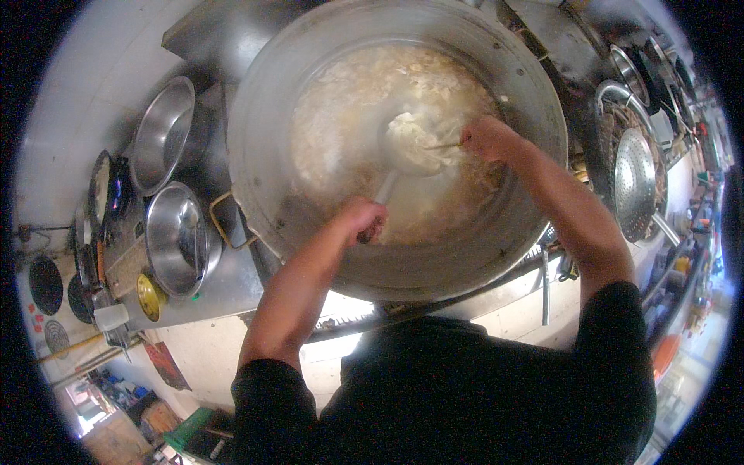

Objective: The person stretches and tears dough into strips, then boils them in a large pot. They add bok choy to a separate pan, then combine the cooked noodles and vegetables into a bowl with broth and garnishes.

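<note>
In front of me stands a very large metal pot holding cloudy broth with pale, loose pieces of food in it. My left hand is closed around the handle of a metal ladle, whose bowl is over the middle of the pot. A heap of whitish food lies in that bowl. From the right side, my right hand grips a thin stick-like utensil, its tip at the food. Whether it is one stick or a pair of chopsticks is unclear. Steam blurs the broth.
Steel basins and a second basin with a ladle-like utensil stand left, near a yellow bowl. A wire handle juts from the pot. At right, a perforated skimmer rests over a basin of brownish food.
</note>
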